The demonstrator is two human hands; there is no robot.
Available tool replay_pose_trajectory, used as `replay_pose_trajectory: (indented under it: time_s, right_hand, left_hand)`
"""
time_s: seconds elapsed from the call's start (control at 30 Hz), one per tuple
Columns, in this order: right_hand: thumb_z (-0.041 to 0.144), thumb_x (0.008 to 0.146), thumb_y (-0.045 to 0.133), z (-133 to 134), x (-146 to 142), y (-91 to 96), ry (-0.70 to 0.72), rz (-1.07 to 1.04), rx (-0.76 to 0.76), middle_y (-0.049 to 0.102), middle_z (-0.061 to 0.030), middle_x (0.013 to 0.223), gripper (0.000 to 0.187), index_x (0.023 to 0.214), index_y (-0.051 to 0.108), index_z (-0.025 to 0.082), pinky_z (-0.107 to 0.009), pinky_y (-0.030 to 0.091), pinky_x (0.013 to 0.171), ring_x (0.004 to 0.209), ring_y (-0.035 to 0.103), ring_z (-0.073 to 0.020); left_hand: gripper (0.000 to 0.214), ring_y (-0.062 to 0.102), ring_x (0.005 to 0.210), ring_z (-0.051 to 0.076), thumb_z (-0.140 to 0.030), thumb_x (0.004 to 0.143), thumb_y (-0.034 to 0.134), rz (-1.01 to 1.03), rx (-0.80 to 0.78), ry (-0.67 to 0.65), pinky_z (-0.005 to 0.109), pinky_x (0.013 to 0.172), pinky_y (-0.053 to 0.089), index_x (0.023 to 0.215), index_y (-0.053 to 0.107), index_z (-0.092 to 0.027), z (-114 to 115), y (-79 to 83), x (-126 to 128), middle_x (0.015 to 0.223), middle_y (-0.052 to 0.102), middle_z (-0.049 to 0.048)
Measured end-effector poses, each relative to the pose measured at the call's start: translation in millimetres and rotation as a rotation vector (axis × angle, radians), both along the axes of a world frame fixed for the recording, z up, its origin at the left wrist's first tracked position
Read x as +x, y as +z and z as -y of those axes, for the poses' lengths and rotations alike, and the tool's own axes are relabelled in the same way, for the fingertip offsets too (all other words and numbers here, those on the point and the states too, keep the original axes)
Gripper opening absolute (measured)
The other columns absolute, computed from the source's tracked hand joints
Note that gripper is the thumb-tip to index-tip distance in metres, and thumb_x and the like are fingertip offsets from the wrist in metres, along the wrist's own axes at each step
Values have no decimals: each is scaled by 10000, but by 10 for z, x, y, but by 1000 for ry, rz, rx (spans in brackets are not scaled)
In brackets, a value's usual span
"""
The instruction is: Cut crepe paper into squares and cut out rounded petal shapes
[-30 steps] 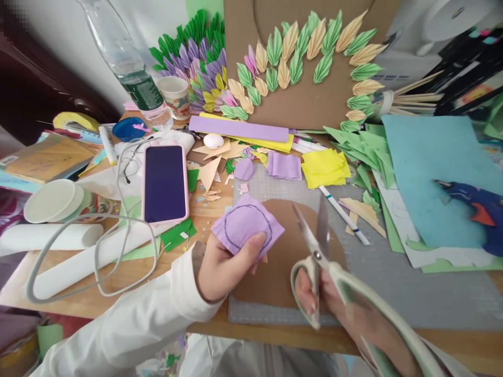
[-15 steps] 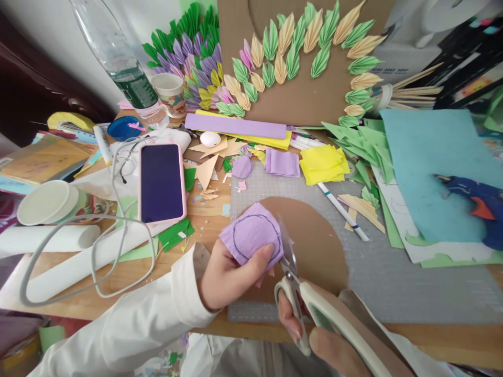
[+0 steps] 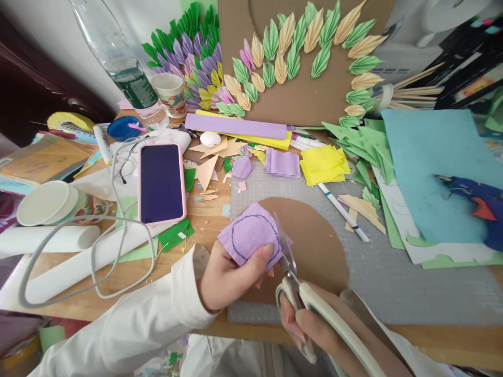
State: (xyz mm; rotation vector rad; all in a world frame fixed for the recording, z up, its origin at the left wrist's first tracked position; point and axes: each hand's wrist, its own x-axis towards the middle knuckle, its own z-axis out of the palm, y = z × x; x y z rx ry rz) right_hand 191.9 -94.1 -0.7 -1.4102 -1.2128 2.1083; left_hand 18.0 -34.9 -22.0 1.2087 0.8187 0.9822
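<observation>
Home craft desk w/ paper leaves [image 3: 293, 55], scraps.

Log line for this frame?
left hand: holds purple paper square, pen circle drawn | right hand: holds scissors, blades at paper's right edge | below: brown card on grey mat

Bright room, white wall [image 3: 43, 31] upper left, dark wood furniture [image 3: 23, 89] just under it on the left edge, light wooden desk [image 3: 451, 343] running along the bottom.
</observation>
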Motion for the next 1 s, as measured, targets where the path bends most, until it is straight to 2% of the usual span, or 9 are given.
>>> replay_pose_trajectory:
  time_s: [0.1, 0.2, 0.4, 0.67, 0.77, 0.9, 1.0]
  right_hand:
    - [737, 861, 374, 1, 4, -7, 68, 21, -5, 421, 16, 674, 528, 753, 434, 224, -254, 379, 535, 602, 373, -129]
    - [719, 872, 372, 13, -9, -14, 21, 21, 11, 395, 25, 653, 514, 720, 401, 228, -251, 364, 520, 591, 351, -127]
    - [673, 897, 382, -13, 3, -17, 66, 45, 73, 394, 34, 635, 490, 703, 394, 224, -258, 343, 541, 583, 346, -121]
    - [706, 862, 400, -1, -28, -5, 20, 66, 30, 377, 34, 614, 522, 653, 368, 228, -249, 320, 491, 561, 326, -119]
    - [639, 891, 419, 29, -11, -34, 22, 98, 17, 399, 27, 630, 473, 663, 382, 226, -251, 335, 499, 572, 346, -123]
    - [557, 901, 481, 65, 34, -43, 19, 148, 33, 460, 16, 691, 383, 725, 452, 218, -283, 389, 605, 622, 403, -133]
    - [559, 902, 481, 61, 54, -9, 18, 161, 35, 483, 3, 725, 377, 741, 477, 218, -296, 396, 636, 649, 426, -146]
  left_hand:
    - [377, 391, 371, 51, -313, 936, 537, 12, -31, 15, 183, 370, 324, 596, 564, -152, 8, -6, 9, 466, 476, -31]
    - [378, 387, 370, 46, -321, 932, 543, 24, -42, 22, 174, 365, 314, 597, 564, -148, 12, -14, 17, 474, 480, -30]
    - [367, 392, 360, 46, -343, 916, 572, 43, -61, 39, 174, 356, 320, 605, 570, -148, 14, -51, 12, 480, 507, -20]
    - [331, 401, 349, 43, -317, 897, 610, 89, -93, 58, 166, 349, 330, 615, 591, -146, 37, -76, 17, 476, 525, -20]
    - [317, 421, 359, 55, -332, 884, 625, 109, -128, 55, 173, 356, 355, 627, 606, -147, 32, -89, 9, 487, 546, -10]
    - [244, 478, 403, 96, -389, 837, 677, 133, -183, 112, 202, 363, 406, 761, 679, -157, 15, -115, -11, 548, 604, 11]
    - [182, 562, 510, 118, -361, 842, 687, 118, -169, 161, 217, 479, 500, 839, 721, -182, 18, -140, -27, 646, 659, 19]
